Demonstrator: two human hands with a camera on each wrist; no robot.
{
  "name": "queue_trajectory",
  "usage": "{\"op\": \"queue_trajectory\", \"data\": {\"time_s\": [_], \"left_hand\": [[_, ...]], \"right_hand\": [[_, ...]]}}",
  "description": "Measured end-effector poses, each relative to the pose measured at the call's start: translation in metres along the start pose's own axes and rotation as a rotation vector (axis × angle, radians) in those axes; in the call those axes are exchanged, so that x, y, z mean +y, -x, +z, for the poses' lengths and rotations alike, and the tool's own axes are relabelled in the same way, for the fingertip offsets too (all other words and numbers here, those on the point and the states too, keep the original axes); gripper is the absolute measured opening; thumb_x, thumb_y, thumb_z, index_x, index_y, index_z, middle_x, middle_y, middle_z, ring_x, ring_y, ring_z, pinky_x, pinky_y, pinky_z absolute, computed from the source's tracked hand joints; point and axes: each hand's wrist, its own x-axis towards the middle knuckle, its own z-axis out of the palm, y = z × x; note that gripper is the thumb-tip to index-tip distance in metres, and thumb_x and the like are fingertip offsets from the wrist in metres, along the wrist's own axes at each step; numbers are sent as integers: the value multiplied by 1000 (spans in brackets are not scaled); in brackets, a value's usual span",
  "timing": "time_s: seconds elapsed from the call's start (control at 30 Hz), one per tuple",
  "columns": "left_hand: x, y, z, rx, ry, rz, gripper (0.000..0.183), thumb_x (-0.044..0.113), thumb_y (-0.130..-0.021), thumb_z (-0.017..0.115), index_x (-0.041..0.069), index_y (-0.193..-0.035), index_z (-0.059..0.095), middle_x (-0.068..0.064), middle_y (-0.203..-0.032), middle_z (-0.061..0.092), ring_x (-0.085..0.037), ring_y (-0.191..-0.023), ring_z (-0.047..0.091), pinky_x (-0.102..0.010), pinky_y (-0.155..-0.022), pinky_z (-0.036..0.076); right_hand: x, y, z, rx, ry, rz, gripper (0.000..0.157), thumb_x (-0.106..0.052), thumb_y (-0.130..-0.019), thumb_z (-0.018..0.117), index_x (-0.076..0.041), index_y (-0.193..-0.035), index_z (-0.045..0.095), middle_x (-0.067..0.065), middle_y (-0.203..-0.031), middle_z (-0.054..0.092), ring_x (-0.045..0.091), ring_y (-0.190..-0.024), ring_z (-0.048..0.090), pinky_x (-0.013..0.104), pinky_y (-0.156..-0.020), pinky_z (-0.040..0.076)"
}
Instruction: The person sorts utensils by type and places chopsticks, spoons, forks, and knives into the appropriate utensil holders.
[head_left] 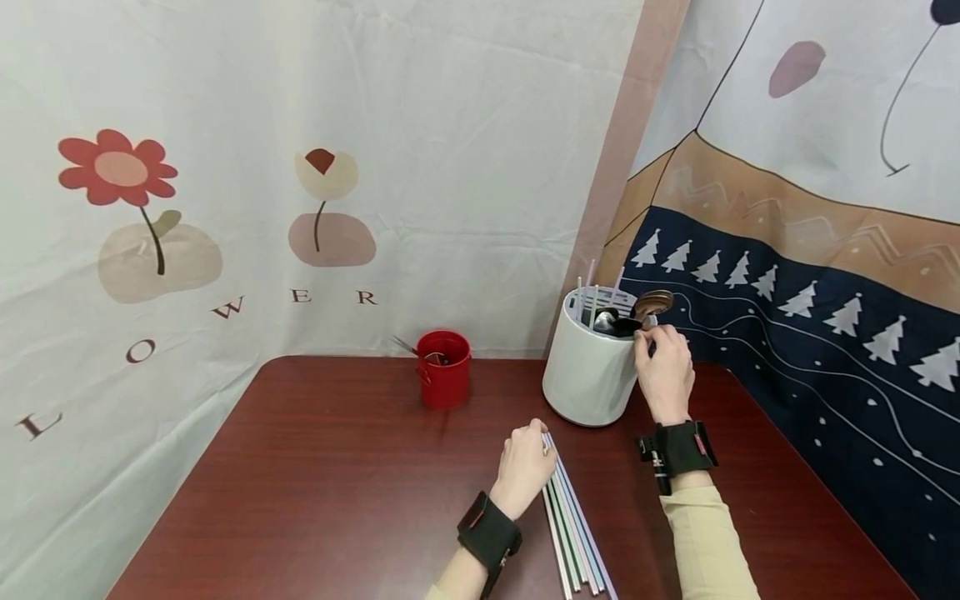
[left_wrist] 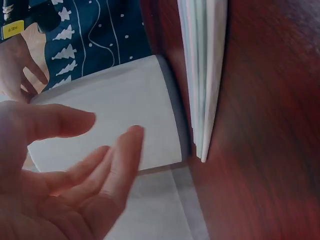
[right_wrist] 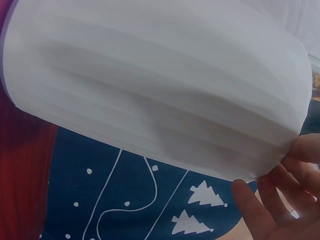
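Note:
My left hand [head_left: 527,468] is over the far ends of several long pastel chopsticks [head_left: 573,529] lying side by side on the table. In the left wrist view its thumb and fingers [left_wrist: 127,155] are apart with nothing between them, and the chopsticks [left_wrist: 202,75] lie beyond. My right hand [head_left: 666,372] grips the right side of a white utensil holder [head_left: 588,375] at the rim, its fingertips against the wall [right_wrist: 165,100]. Spoons with dark and coppery heads [head_left: 651,305] and a few thin sticks [head_left: 580,298] stick up from the holder.
A red cup [head_left: 445,375] with metal utensils in it stands at the back of the brown table [head_left: 322,483], left of the holder. A pale printed cloth [head_left: 465,167] hangs behind, and a dark blue cloth with white trees [head_left: 810,367] at the right.

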Motion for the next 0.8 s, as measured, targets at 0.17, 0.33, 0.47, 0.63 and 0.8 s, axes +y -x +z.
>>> {"op": "queue_trajectory", "data": {"time_s": [0.17, 0.33, 0.47, 0.63, 0.8], "left_hand": [[0, 3, 1, -8, -72, -21, 36, -1, -78, 62, -11, -112, 60, -13, -66, 59, -12, -45, 40, -22, -41, 29], [-3, 6, 5, -61, -94, -53, 5, -6, -74, 60, -1, -73, 60, -1, -52, 37, -11, -47, 31, -23, -41, 26], [-5, 9, 6, -128, -118, -62, 43, -9, -73, 56, 16, -53, 27, 4, -55, 23, -11, -49, 26, -24, -43, 24], [-7, 11, 8, -143, -166, -23, 50, -10, -72, 56, 17, -51, 20, 3, -52, 25, -10, -48, 30, -23, -42, 26], [-9, 12, 13, -172, -198, -22, 50, -9, -73, 58, 17, -51, 22, 0, -51, 34, -11, -47, 35, -24, -42, 28]], "right_hand": [[2, 0, 2, 31, -41, -38, 25, -18, -96, 55, 4, -92, 66, 20, -101, 61, 37, -98, 54, 54, -77, 46], [4, 0, 3, 39, -48, -53, 24, -17, -96, 55, 4, -92, 65, 20, -101, 61, 38, -97, 54, 53, -76, 46], [4, 0, 2, 33, -47, -50, 24, -17, -96, 54, 4, -92, 65, 20, -101, 61, 37, -97, 54, 53, -75, 46], [4, 0, 3, 35, -64, -60, 24, -17, -96, 55, 5, -91, 65, 21, -100, 61, 38, -96, 54, 53, -79, 45], [3, 0, 2, 27, -46, -43, 24, -18, -96, 55, 4, -93, 65, 20, -102, 61, 37, -96, 54, 53, -77, 45]]}}
